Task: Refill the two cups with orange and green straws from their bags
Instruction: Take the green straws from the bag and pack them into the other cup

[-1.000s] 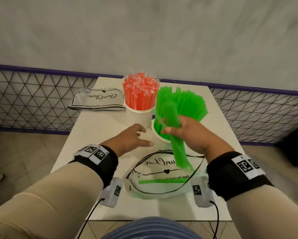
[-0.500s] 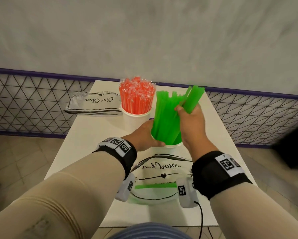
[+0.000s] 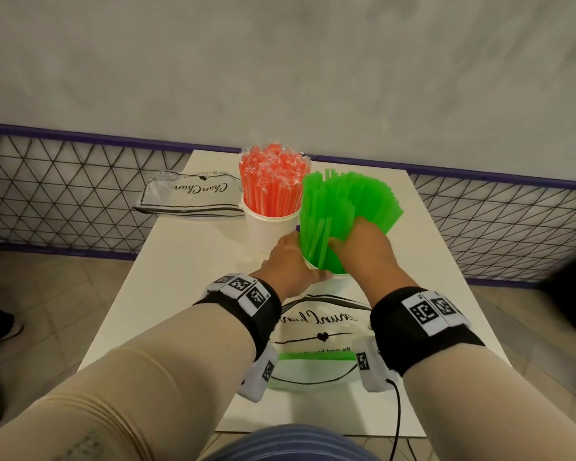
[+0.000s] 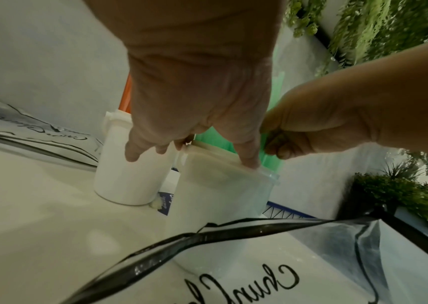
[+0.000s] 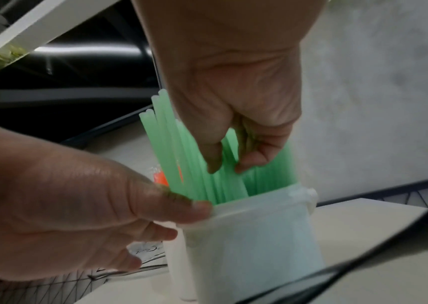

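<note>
Green straws (image 3: 343, 211): bright green bundle, standing upright in the near white cup (image 3: 338, 283), tops fanning outward.
Right hand (image 3: 363, 251): fingers curled among them.
Left hand (image 3: 290, 264): gripping cup's rim.

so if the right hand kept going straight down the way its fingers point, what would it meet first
Most likely the bunched green plastic straws that the right hand already pinches, then the inside of the white plastic cup holding them; depth there is unclear.

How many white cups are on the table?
2. The cup with orange straws stands farther back, beside the empty bag. The cup with green straws stands nearer, just right of it, with the left hand on its rim. No others show.
</note>
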`<state>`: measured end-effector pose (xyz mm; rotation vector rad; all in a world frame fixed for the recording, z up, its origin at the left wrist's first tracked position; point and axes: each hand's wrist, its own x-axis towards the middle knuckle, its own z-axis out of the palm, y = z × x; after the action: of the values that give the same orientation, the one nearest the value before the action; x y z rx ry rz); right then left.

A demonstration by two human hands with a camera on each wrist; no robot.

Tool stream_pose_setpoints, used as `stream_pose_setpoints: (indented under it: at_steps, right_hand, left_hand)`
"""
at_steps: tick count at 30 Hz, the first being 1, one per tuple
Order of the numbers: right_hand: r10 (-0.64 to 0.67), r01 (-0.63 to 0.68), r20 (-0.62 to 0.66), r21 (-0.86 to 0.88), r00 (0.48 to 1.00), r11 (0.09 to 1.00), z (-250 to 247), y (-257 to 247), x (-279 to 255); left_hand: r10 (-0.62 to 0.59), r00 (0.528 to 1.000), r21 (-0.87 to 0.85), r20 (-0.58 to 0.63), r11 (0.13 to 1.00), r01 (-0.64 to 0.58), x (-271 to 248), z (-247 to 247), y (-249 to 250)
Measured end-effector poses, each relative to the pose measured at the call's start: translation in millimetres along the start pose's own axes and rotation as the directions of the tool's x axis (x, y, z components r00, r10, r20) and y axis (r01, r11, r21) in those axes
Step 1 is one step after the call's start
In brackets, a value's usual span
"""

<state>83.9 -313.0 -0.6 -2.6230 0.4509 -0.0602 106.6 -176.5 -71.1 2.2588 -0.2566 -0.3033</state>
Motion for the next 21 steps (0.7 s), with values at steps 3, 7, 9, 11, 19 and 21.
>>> stream_pose_setpoints:
  at_steps: [3, 7, 9, 11, 19, 21]
  right_hand:
    - [0.033, -0.025, -0.080, 0.091, 0.996, 0.995, -8, 6, -4]
    - [0.070, 0.006, -0.197, 0.362, 0.978, 0.932, -9, 12, -17]
    - [0.034, 0.085, -0.317, 0.356, 0.948, 0.931, -8, 14, -28]
    - [-0.071, 0.249, -0.512, 0.287, 0.856, 0.925, -8, 17, -39]
    - [-0.588, 0.611, 0.218, -0.057, 0.779, 0.789, 46, -4, -73]
    - [-0.473, 0.660, 0.566, -0.178, 0.676, 0.730, 70, -2, -76]
  left_hand:
    - [-0.056, 0.998, -0.019, 0.026, 0.998, 0.057, -8, -10, 8]
    - [-0.163, 0.986, -0.058, 0.028, 0.985, 0.165, -16, -17, 5]
    - [-0.234, 0.970, -0.050, 0.057, 0.970, 0.237, -23, -22, -5]
    - [-0.256, 0.958, 0.043, 0.126, 0.967, 0.252, -31, -27, -17]
    - [-0.282, 0.828, 0.453, 0.485, 0.891, 0.039, -58, -7, -46]
    - [-0.322, 0.795, 0.572, 0.514, 0.819, -0.038, -58, 1, -45]
